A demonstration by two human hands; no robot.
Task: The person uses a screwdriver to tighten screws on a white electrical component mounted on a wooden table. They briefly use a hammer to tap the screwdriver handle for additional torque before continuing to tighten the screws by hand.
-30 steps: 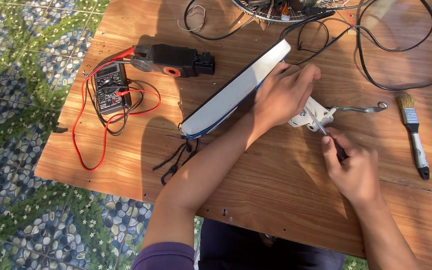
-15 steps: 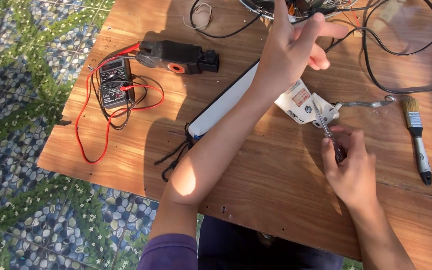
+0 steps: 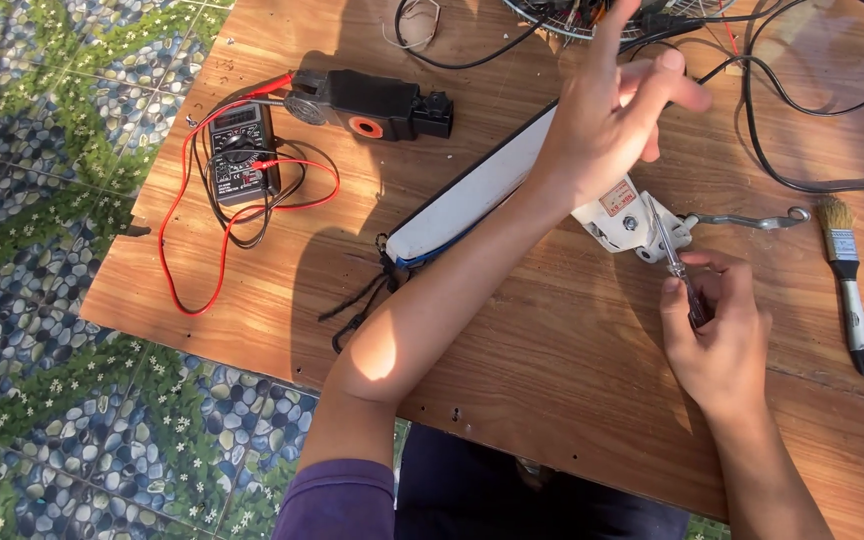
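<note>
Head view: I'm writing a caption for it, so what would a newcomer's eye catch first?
The left hand, fingers spread, is raised above the wooden table at top centre. Below it, the right hand holds a screwdriver to a small white part. At far left lies a multimeter with looping red leads.

The left hand [image 3: 607, 125] hid part of the long white case [image 3: 472, 195]. The top edge cut off the wire tangle [image 3: 592, 15]. The screwdriver [image 3: 674, 268] handle sat hidden inside the right hand [image 3: 717, 335].
</note>
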